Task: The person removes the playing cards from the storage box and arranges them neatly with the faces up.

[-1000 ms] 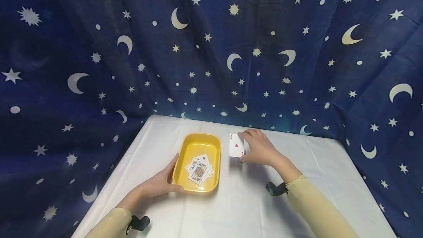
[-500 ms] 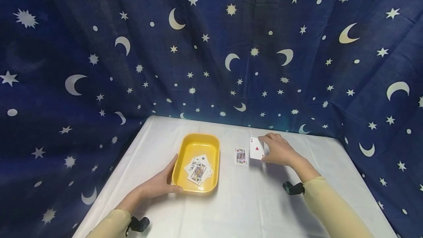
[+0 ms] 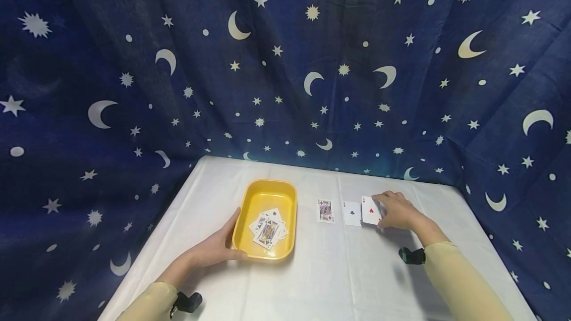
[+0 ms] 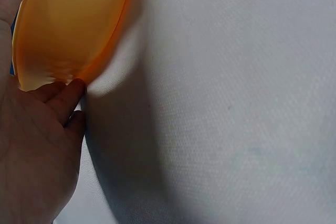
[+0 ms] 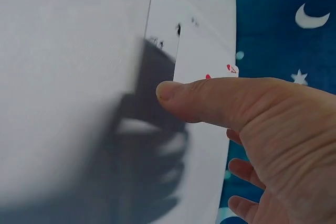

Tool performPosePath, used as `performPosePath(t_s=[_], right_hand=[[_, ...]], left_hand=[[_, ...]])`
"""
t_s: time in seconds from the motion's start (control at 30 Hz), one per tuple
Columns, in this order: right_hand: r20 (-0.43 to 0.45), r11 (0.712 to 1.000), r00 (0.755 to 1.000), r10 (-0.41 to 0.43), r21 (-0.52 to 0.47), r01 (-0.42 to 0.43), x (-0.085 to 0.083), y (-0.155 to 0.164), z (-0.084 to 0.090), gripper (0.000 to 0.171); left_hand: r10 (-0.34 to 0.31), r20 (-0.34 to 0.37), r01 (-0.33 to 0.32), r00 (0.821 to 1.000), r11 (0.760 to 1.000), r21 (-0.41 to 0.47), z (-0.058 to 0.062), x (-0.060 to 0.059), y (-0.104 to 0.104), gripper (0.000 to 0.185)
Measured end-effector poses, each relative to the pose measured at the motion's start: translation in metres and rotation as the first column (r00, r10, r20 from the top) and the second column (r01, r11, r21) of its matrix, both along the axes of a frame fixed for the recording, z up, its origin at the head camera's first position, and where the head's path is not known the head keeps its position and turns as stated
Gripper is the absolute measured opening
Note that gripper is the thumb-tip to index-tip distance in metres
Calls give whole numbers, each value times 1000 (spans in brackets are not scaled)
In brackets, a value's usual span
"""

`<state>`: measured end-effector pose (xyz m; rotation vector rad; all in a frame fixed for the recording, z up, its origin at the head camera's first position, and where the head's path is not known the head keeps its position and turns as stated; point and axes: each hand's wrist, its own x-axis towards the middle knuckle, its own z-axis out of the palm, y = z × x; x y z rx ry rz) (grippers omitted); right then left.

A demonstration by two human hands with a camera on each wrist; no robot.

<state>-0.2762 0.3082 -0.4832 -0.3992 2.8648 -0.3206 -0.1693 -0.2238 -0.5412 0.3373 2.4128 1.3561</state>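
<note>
My right hand pinches an ace of hearts by its right side, low over the table. In the right wrist view the thumb lies across the face of the ace of hearts, which partly covers the ace of clubs. Left of it in the head view lie that ace of clubs and a diamond face card, both face up. With thumb and fingers, my left hand holds the near left corner of a yellow tray. Inside are several overlapping playing cards, some partly hidden.
A white cloth covers the table. Behind it and at the sides hangs a dark blue curtain with moons and stars. Black wrist devices sit by both sleeves, one left and one right.
My right hand has carried the ace of hearts rightward and lowered it, uncovering the diamond face card, then the ace of clubs. My left hand and the tray stay in place.
</note>
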Motion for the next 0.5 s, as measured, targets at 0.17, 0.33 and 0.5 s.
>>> performPosePath(t_s=[0.17, 0.33, 0.5], right_hand=[[59, 1000, 998, -29, 10, 28, 2, 9, -3, 88], [105, 997, 992, -73, 23, 71, 3, 17, -7, 89], [132, 996, 987, -88, 17, 86, 2, 21, -9, 89]], left_hand=[[-4, -5, 4, 1000, 1000, 9, 0, 0, -1, 128], [-9, -4, 9, 1000, 1000, 12, 0, -1, -1, 128], [-8, 5, 8, 1000, 1000, 8, 0, -1, -1, 129]])
